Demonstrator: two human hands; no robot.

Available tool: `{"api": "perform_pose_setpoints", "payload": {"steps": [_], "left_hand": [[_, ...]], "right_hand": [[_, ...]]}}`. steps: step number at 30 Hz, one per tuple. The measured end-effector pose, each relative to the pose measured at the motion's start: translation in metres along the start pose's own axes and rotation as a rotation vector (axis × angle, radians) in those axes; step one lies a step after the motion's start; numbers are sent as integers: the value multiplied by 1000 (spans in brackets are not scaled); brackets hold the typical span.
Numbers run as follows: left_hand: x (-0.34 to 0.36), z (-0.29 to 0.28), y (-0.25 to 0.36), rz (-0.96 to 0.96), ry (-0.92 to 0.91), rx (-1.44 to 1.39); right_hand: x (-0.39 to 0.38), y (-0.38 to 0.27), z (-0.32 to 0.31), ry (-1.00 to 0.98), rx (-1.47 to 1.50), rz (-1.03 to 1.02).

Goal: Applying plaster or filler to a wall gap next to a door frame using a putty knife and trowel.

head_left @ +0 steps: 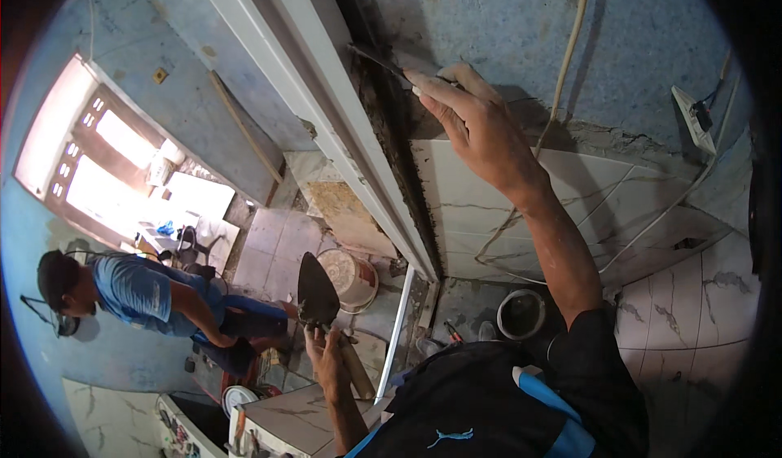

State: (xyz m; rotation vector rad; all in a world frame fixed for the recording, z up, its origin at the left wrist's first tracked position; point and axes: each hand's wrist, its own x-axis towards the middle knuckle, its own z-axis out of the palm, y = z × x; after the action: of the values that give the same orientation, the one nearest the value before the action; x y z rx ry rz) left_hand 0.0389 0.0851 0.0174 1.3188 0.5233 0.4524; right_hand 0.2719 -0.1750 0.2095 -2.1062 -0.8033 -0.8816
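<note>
My left hand (327, 363) grips a pointed trowel (316, 292) low in front of me. Its dark blade points up, and the wooden handle runs down past my fingers. Higher up, my right hand (487, 136) pinches a thin metal-bladed tool (381, 61), whose exact kind is not clear. That blade's tip is at the rough, dark joint (389, 136) between the white door frame (303, 75) and the blue wall (652, 30). Pale residue coats my right fingers.
A person (155, 295) in blue bends over in the room at left. A bucket (349, 280) stands beyond the frame; another bucket (521, 314) sits near my right side. A cable (570, 51) hangs down the wall beside a loose socket (692, 120). Marbled tiles (489, 201) cover the lower wall.
</note>
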Motion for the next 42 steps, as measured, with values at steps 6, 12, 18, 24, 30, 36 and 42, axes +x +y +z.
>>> {"api": "perform_pose_setpoints", "payload": {"steps": [6, 12, 18, 24, 30, 36, 42], "left_hand": [[-12, -6, 3, -40, 14, 34], [-13, 4, 6, -33, 55, 60], [-6, -9, -11, 7, 4, 58], [-7, 14, -1, 31, -12, 42], [-15, 17, 7, 31, -16, 11], [-25, 1, 6, 22, 94, 58], [-24, -7, 2, 31, 87, 57]], "right_hand": [[-14, 14, 16, -38, -28, -20], [-62, 19, 36, -88, -54, 41], [-88, 24, 33, -29, 389, 226], [-51, -44, 61, 286, 1066, 609], [2, -93, 93, 513, 1179, 553], [26, -104, 92, 492, 977, 553], [28, -85, 67, 357, 830, 341]]}}
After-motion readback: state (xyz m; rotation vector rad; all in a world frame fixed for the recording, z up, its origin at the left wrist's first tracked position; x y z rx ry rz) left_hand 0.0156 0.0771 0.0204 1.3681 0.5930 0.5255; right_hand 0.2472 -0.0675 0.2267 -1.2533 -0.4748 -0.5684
